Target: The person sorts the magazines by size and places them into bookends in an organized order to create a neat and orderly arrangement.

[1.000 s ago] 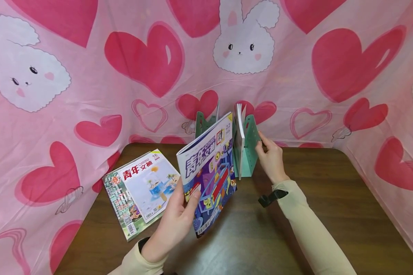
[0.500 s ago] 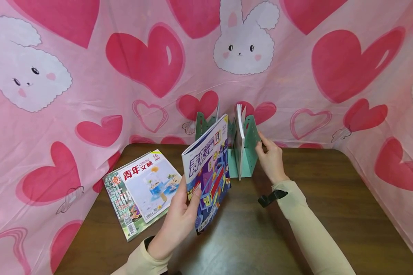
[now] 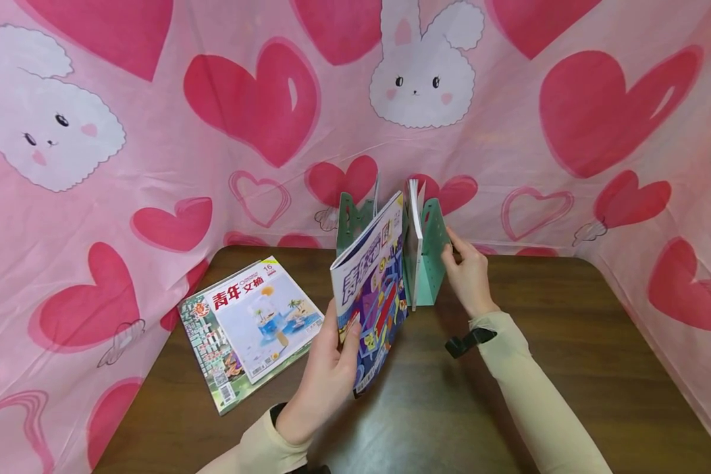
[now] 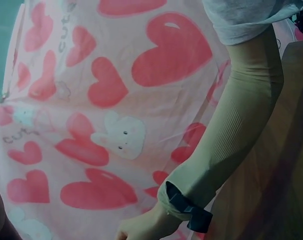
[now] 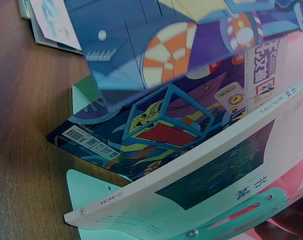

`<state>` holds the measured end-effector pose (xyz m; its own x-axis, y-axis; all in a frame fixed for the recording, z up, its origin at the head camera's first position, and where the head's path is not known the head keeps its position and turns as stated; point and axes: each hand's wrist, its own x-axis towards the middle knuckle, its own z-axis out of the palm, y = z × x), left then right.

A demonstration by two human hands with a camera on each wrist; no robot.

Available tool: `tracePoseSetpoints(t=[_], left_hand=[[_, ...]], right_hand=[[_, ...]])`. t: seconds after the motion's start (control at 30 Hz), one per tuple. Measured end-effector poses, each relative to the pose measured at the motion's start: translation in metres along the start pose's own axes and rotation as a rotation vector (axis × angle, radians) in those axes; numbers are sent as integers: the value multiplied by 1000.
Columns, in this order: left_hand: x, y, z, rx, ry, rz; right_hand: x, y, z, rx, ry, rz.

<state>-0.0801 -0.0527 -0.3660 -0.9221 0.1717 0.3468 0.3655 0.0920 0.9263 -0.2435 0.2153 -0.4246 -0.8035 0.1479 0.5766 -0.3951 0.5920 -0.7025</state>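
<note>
My left hand (image 3: 322, 378) holds a thin magazine (image 3: 376, 309) with a purple-and-blue cover, tilted upright over the table. Its thumb lies on the front cover. My right hand (image 3: 471, 280) grips the right side panel of a mint-green bookend (image 3: 434, 253) at the back of the table. A white magazine (image 5: 216, 190) stands upright inside that panel. In the right wrist view, the purple cover (image 5: 156, 125) faces the standing magazine, partly covered by a blue illustrated sheet (image 5: 166, 40). In the left wrist view, the right sleeve (image 4: 231, 125) shows, its hand mostly cut off.
Two magazines lie overlapping at the left: one with a pale cover (image 3: 266, 322) on top of one with a green cover (image 3: 213, 368). The brown wooden table (image 3: 545, 368) meets pink heart-and-rabbit cloth (image 3: 509, 131) at the back and sides.
My left hand has moved to the right with the purple magazine, toward the bookend, and the magazine has turned more edge-on. My right hand stays at the bookend's panel.
</note>
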Motion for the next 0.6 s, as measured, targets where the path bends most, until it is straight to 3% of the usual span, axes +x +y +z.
tracePoseSetpoints(t=[0.23,0.6], left_hand=[[5,-7,12,20,-9,-17],[16,-24,28,85,47,56]], right_hand=[[-1,-1,0,-1,-2,11],[-1,-3,-1,1,-3,5]])
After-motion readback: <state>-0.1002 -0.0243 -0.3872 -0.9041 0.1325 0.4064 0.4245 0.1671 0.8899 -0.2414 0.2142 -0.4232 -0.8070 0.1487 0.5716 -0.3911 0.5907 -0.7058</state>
